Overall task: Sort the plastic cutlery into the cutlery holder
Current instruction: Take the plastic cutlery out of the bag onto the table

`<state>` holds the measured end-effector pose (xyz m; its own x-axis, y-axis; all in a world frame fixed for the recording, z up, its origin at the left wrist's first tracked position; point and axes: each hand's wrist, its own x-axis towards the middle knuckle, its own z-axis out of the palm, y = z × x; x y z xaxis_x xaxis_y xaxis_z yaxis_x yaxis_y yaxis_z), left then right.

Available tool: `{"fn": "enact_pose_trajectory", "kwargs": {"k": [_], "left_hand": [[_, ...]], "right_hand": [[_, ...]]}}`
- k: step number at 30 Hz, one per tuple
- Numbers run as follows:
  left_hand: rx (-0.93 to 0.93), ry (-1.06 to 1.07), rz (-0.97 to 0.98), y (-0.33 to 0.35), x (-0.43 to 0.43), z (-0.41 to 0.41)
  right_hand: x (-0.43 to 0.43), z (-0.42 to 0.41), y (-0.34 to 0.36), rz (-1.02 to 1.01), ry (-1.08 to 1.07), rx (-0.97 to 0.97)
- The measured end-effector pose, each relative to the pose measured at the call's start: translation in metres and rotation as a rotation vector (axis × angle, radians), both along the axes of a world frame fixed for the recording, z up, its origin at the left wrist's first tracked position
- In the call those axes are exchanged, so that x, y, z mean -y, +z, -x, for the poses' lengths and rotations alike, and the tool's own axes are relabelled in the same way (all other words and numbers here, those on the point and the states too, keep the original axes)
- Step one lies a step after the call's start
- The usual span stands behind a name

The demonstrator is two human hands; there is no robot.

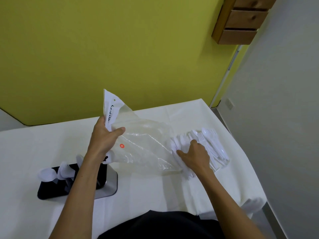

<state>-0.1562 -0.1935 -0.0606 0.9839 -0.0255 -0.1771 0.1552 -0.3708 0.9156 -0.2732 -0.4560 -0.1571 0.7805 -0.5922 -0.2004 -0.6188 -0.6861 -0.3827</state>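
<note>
Desk (155, 192) draped in white cloth, seen from above. The left hand (105, 137) pinches the printed top of a clear plastic bag (146, 140), held raised. The right hand (195, 156) lies on a heap of white plastic cutlery (213, 144) at the right; whether its fingers grip any cannot be told. The black cutlery holder (50, 192), lower left, holds only a few spoons (46, 173), so most sorting likely remains.

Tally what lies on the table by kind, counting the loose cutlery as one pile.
plastic bag: 1
cutlery holder: 1, with a few blurred white pieces standing in it
loose cutlery pile: 1, pieces too many to count
Total: 3
</note>
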Motion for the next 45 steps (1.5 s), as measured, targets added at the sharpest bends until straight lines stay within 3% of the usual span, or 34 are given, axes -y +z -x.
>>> {"fn": "enact_pose_trajectory", "kwargs": {"k": [4,10,21,27,31,40,42,45], "left_hand": [[0.011,0.022,0.065,0.008,-0.006,0.0],[0.036,0.026,0.181,0.031,-0.019,0.001],[0.087,0.148,0.263,0.06,-0.105,0.001],[0.113,0.322,0.29,0.064,-0.194,0.018],[0.092,0.475,0.279,0.052,-0.267,0.04],[-0.275,0.753,0.222,-0.037,-0.391,0.097],[-0.322,0.789,0.113,-0.049,-0.401,0.108],[-0.308,0.667,-0.238,-0.061,-0.394,0.121]], "right_hand": [[-0.008,0.002,0.006,0.009,0.026,0.068],[-0.036,0.0,0.031,-0.779,-0.088,0.084],[-0.095,-0.011,0.104,-1.254,-0.162,0.312],[-0.157,-0.042,0.151,-1.173,0.138,0.354],[-0.221,-0.079,0.161,-1.089,0.369,0.253],[-0.372,-0.152,0.121,-0.688,0.747,0.093],[-0.397,-0.163,0.109,-0.62,0.777,0.046],[-0.422,-0.174,0.093,-0.536,0.785,-0.032]]}}
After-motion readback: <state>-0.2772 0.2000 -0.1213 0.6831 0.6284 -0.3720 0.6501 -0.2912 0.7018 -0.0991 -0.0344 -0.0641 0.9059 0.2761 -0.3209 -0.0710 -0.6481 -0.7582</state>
